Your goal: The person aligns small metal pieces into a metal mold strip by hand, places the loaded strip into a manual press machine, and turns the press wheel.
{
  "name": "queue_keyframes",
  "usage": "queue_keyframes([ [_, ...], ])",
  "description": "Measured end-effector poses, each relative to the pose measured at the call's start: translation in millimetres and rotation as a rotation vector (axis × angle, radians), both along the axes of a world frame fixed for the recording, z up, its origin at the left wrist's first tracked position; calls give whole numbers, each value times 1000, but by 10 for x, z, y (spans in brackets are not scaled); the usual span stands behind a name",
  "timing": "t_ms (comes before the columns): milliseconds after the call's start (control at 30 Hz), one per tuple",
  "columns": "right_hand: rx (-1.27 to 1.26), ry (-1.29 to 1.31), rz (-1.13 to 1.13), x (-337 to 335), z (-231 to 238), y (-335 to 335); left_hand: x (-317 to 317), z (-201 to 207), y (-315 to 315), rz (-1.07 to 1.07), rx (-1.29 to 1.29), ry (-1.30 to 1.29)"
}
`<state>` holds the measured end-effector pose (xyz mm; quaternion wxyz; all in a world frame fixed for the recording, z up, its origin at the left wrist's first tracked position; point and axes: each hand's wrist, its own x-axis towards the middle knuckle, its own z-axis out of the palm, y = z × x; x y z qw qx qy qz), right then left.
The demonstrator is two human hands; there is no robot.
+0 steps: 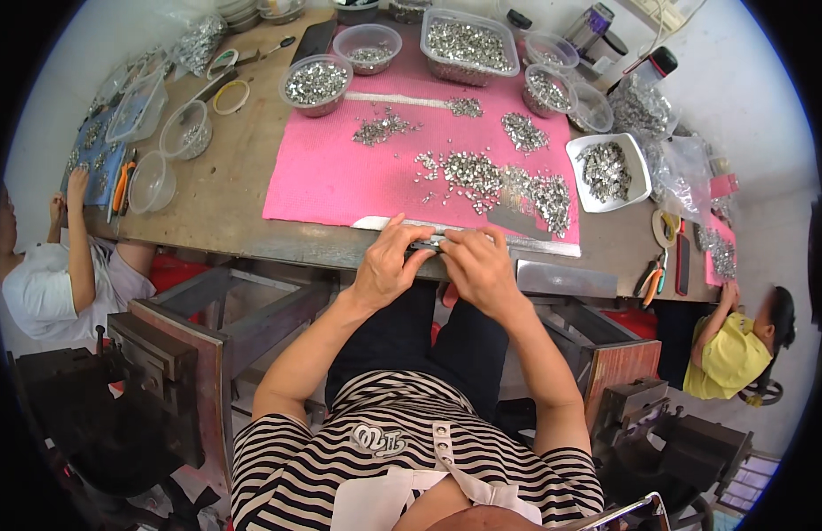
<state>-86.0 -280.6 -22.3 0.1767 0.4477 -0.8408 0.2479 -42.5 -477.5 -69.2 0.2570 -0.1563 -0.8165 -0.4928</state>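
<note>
Striped shirt nearest; small metallic piece pinched by left hand, right hand; apparently being fitted, steady alignment needed.

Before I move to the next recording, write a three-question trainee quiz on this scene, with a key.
1. What colour is the large mat at the middle of the table?
2. True or false: the white square dish is empty.
3. Where are the person's left hand and right hand?
A: stretched wide apart
B: close together at the near edge, around a small dark item
C: inside a plastic tub

Key: 1. Pink. 2. False; it holds small silvery pieces. 3. B.
</note>
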Motion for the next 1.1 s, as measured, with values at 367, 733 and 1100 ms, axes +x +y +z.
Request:
queue_keyframes([
  [367,45,-101,-122,-805,-79,-235,-614,299,-222,135,-286,-112],
  [733,-8,-167,-100,-590,-48,-25,-785,177,-197,211,-579,29],
  [1100,15,-176,-52,-627,-54,-40,-803,217,-236,103,-560,26],
])
